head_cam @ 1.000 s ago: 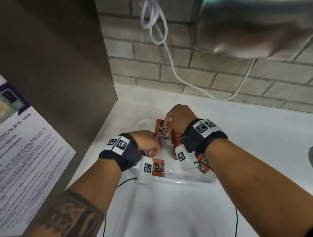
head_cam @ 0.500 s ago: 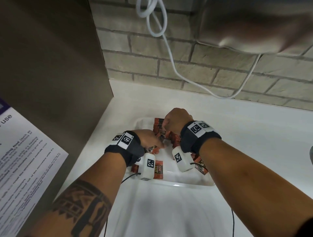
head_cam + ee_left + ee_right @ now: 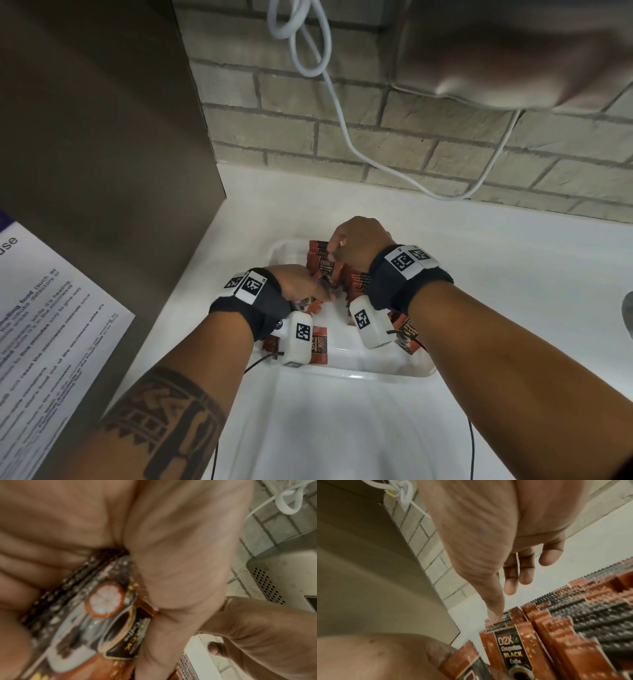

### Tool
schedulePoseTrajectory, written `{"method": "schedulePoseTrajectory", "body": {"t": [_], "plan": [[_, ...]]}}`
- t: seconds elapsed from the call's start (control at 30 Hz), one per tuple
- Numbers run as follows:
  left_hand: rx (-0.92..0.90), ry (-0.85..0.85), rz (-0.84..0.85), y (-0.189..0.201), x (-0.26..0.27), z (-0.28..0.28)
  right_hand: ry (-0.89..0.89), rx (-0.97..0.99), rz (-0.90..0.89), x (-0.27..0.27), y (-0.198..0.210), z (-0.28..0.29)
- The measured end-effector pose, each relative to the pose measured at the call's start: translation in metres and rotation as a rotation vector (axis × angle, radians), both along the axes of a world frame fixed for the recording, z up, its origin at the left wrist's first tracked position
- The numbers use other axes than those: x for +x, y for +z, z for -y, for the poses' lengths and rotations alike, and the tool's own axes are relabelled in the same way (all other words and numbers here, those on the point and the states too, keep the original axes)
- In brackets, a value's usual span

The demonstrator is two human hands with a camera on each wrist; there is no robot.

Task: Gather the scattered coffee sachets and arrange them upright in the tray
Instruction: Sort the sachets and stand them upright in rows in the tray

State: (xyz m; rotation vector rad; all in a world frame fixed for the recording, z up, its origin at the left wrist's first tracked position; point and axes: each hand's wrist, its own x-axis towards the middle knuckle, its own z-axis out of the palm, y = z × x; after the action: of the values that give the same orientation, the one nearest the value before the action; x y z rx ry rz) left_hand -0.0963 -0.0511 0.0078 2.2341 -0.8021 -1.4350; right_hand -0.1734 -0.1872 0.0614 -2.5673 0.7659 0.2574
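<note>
Both of your hands work inside the white tray (image 3: 356, 368), which rests on the white bench (image 3: 513, 260) below a brick wall (image 3: 445, 154) with a white cable (image 3: 337, 113) hanging down it.

**Risks.** The row of upright sachets (image 3: 356, 282) stands on edge in the tray with nothing visible propping it but your right hand (image 3: 358, 245); lifting that hand abruptly would probably let the near end fan out and topple. Pushing the held bundle in at an angle could catch on the serrated top edges and knock neighbours flat. Your wrist units hang low over the tray and may drag the flat sachet (image 3: 318, 346) lying beside the left one, or the loose sachet (image 3: 407, 334) under your right wrist.

**Positions.** Your left hand (image 3: 301, 284) is clenched around a small bundle of sachets (image 3: 96, 612); in the left wrist view the fingers and thumb wrap it tightly. It sits just left of the row, near your right hand. Your right hand is over the far end of the row: its thumb presses on the sachet tops while the other fingers (image 3: 525, 573) hang relaxed, grasping nothing. Several sachets already stand upright; at least two lie flat in the tray.
</note>
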Motion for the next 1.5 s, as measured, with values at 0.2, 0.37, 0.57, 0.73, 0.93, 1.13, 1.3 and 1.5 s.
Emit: {"method": "schedulePoseTrajectory", "body": {"t": [0.2, 0.37, 0.57, 0.73, 0.93, 1.13, 1.3, 1.5], "plan": [[-0.049, 0.088, 0.006, -0.002, -0.005, -0.005, -0.003, 0.028, 0.110, -0.010, 0.015, 0.006], [-0.048, 0.064, -0.047, 0.008, -0.009, -0.004, -0.007, 0.036, 0.144, -0.017, 0.018, 0.006], [-0.277, 0.249, -0.357, 0.025, -0.006, -0.025, 0.037, 0.206, 0.199, -0.035, 0.028, 0.001], [-0.518, 0.325, -0.434, 0.039, -0.012, -0.034, 0.034, 0.349, 0.204, -0.039, 0.028, -0.008], [-0.623, 0.331, -0.412, 0.045, -0.017, -0.045, 0.010, 0.345, 0.294, -0.041, 0.042, -0.009], [-0.668, 0.330, -0.319, 0.048, -0.022, -0.047, 0.050, 0.321, 0.362, -0.042, 0.058, -0.011], [-0.549, 0.370, -0.265, 0.042, -0.017, -0.055, 0.040, 0.171, 0.366, -0.039, 0.062, -0.006], [-0.117, 0.225, -0.105, 0.041, -0.012, -0.053, 0.027, 0.003, 0.141, -0.031, 0.033, -0.004]]}}
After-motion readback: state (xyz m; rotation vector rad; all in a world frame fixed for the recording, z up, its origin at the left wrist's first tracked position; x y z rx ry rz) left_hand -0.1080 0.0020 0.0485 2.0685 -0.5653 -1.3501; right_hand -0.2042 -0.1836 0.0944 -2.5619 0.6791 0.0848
